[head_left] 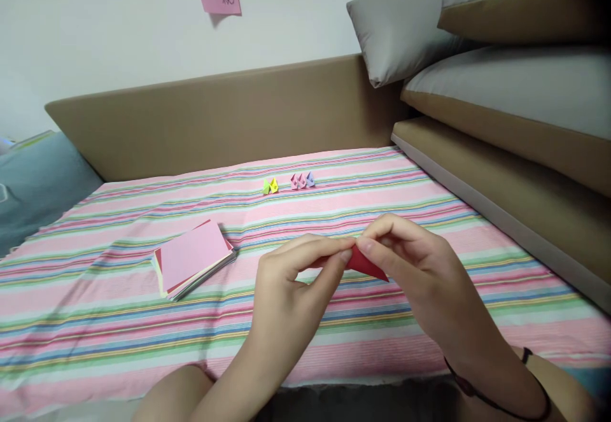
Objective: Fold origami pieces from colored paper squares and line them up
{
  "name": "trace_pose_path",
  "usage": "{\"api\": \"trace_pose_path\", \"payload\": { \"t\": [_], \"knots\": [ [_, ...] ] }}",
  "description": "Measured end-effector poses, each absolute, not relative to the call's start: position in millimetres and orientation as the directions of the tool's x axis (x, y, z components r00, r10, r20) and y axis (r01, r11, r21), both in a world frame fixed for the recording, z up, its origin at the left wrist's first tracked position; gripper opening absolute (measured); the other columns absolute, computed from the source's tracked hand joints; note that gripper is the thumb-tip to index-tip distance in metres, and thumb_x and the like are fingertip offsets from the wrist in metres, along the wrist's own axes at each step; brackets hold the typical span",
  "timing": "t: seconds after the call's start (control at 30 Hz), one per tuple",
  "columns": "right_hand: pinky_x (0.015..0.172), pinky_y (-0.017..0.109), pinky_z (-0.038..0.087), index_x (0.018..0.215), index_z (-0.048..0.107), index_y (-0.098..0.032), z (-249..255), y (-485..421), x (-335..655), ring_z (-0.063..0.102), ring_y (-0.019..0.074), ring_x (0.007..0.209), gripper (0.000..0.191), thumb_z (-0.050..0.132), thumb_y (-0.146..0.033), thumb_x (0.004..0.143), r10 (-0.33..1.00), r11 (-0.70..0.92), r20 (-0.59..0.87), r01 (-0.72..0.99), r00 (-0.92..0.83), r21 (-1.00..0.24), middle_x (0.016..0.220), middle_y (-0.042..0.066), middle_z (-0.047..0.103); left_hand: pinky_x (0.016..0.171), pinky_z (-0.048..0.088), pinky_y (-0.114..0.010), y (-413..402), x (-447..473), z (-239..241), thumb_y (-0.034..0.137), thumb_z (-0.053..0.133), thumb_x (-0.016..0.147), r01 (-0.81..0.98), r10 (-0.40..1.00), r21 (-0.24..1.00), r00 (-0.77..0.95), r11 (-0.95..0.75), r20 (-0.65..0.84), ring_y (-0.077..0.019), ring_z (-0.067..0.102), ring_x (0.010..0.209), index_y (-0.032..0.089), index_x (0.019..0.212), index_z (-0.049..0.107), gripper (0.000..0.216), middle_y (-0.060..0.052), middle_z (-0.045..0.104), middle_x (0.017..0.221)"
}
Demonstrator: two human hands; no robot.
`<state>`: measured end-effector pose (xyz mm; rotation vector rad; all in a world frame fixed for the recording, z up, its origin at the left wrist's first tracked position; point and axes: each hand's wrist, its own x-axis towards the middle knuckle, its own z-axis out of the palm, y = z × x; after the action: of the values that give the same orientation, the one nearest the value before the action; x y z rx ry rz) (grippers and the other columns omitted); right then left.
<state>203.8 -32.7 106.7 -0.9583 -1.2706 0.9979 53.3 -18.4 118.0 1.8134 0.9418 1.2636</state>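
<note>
Above the pink, multicolour-striped fabric cover [372, 358]: small folded piece of red paper [366, 265], held up between both hands, free corner pointing down to the right
Left hand [291, 285]: thumb and index finger pinching the paper's upper left end
Right hand [422, 269]: thumb and index finger pinching its top edge, close beside the left fingertips; thin dark cord bracelet [466, 388] at wrist
Stack, left of hands: rectangular paper sheets [193, 255], pink uppermost
Row, farther back: small folded paper shapes, green [266, 186], yellow [273, 185], two pink, one violet-blue [310, 180]
Far edge: brown padded board [229, 123]
</note>
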Motion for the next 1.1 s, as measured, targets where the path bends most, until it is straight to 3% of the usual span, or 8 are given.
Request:
{"api": "trace_pose_path", "payload": {
  "t": [0.13,0.2,0.3,0.43,0.63,0.9,1.1],
  "knots": [
    [0.055,0.022,0.043,0.068,0.059,-0.021,101,-28,206,0.051,0.0103,0.062,0.020,0.062,-0.029,0.085,0.959,0.275,0.263,-0.122,0.108,-0.954,0.065,-0.003,0.053,0.061,0.054,-0.017,-16,58,115,0.019,0.077,0.072,-0.073,0.963,0.983,0.202,-0.166,0.177,-0.0108,0.068,0.067,0.022,0.089,0.074,0.018,0.002,0.073,0.072],
    [0.055,0.022,0.041,0.066,0.057,-0.021,100,-27,206,0.048,0.0102,0.060,0.021,0.063,-0.028,0.085,0.956,0.279,0.258,-0.157,0.137,-0.948,0.064,-0.003,0.051,0.060,0.054,-0.015,-14,60,113,0.016,0.082,0.064,-0.190,0.973,0.981,0.217,-0.032,0.074,-0.0091,0.066,0.063,0.020,0.091,0.072,0.029,0.003,0.071,0.066],
    [0.053,0.022,0.039,0.068,0.058,-0.021,99,-28,202,0.046,0.0099,0.059,0.019,0.062,-0.026,0.086,0.945,0.309,0.281,-0.175,0.165,-0.935,0.063,-0.003,0.051,0.064,0.053,-0.015,-13,64,109,0.017,0.082,0.063,-0.291,0.968,0.954,0.250,0.078,-0.002,-0.0076,0.065,0.063,0.016,0.080,0.068,0.021,0.003,0.070,0.066],
    [0.050,0.022,0.037,0.071,0.059,-0.021,99,-32,195,0.044,0.0096,0.056,0.016,0.061,-0.025,0.087,0.910,0.383,0.347,-0.138,0.228,-0.913,0.062,-0.004,0.049,0.060,0.050,-0.015,-14,65,109,0.020,0.080,0.067,-0.306,0.978,0.949,0.208,0.075,-0.010,-0.0066,0.063,0.059,0.014,0.069,0.064,0.018,0.002,0.068,0.062],
    [0.054,0.022,0.039,0.072,0.060,-0.020,99,-35,190,0.047,0.0088,0.060,0.015,0.060,-0.021,0.088,0.879,0.448,0.411,-0.123,0.241,-0.886,0.065,-0.004,0.052,0.056,0.050,-0.015,-14,59,113,0.018,0.081,0.064,-0.254,0.984,0.967,0.176,0.014,0.032,-0.0065,0.061,0.055,0.016,0.071,0.064,0.019,0.005,0.067,0.058],
    [0.059,0.022,0.044,0.074,0.062,-0.022,98,-34,190,0.052,0.0096,0.064,0.014,0.060,-0.020,0.088,0.880,0.460,0.433,-0.118,0.196,-0.880,0.068,-0.003,0.055,0.054,0.051,-0.021,-11,52,116,0.025,0.082,0.064,-0.148,0.978,0.985,0.177,-0.084,0.110,-0.0118,0.064,0.056,0.015,0.067,0.065,0.019,0.000,0.068,0.060],
    [0.058,0.023,0.044,0.074,0.063,-0.022,97,-30,192,0.053,0.0104,0.064,0.013,0.061,-0.022,0.087,0.882,0.451,0.422,-0.120,0.209,-0.884,0.068,-0.003,0.056,0.063,0.056,-0.024,-7,50,114,0.027,0.076,0.073,-0.187,0.960,0.980,0.250,-0.075,0.122,-0.0152,0.069,0.064,0.016,0.068,0.069,0.014,-0.002,0.072,0.066]
  ]
}}
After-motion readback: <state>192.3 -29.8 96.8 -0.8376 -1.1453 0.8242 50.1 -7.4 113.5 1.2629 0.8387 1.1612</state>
